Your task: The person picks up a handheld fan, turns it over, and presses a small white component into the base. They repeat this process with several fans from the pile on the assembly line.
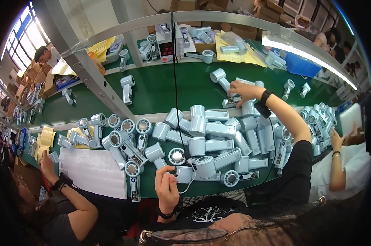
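Note:
My left hand is at the near edge of the bench, its fingers curled and thumb drawn in. Whatever may be between the fingertips is too small to make out. Beside it run a white cable and a light-blue fan head. Stretched to the far side of the pile, my right hand bends its fingers down onto a light-blue handheld fan whose handle shows dark inner parts. Another handheld fan lies just left of that hand. Between my arms spreads a heap of handheld fans, mostly lying on their sides.
A black cord hangs across the middle. Behind stand a power supply with a red display and a blue bin. A metal frame post rises at left, near a white foam sheet. Co-workers sit on both sides.

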Available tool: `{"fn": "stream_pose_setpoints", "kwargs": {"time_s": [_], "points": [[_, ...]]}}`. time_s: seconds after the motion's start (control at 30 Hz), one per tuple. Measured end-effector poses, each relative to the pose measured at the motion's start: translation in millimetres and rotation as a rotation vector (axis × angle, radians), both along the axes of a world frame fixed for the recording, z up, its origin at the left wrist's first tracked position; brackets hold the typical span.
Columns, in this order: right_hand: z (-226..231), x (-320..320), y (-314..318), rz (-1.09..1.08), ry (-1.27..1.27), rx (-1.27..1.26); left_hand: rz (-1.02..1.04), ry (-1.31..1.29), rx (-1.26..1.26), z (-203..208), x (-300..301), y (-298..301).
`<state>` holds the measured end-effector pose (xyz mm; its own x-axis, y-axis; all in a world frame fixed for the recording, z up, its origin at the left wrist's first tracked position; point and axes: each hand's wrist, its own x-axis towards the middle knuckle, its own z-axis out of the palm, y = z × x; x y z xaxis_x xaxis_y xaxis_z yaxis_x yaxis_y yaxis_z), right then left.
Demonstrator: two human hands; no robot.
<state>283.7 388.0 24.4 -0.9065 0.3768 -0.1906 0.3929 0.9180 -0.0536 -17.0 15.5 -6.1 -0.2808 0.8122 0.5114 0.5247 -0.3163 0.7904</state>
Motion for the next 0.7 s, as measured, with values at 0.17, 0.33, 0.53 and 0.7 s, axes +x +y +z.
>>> {"fn": "stream_pose_setpoints", "kwargs": {"time_s": [0.17, 0.33, 0.53, 0.7], "points": [[-22, 8, 24, -0.122, -0.126, -0.085, -0.014, -0.047, -0.014, 6, 2, 0], [-10, 8, 41, -0.565, 0.354, -0.280, 0.005, -0.098, -0.039, 1, -5, -5], [-43, 15, 70, -0.646, 0.142, 0.180, 0.039, -0.078, -0.001, 3, -6, 2], [-61, 21, 85, -0.748, 0.074, 0.067, 0.063, -0.083, -0.010, 1, -7, 0]]}}
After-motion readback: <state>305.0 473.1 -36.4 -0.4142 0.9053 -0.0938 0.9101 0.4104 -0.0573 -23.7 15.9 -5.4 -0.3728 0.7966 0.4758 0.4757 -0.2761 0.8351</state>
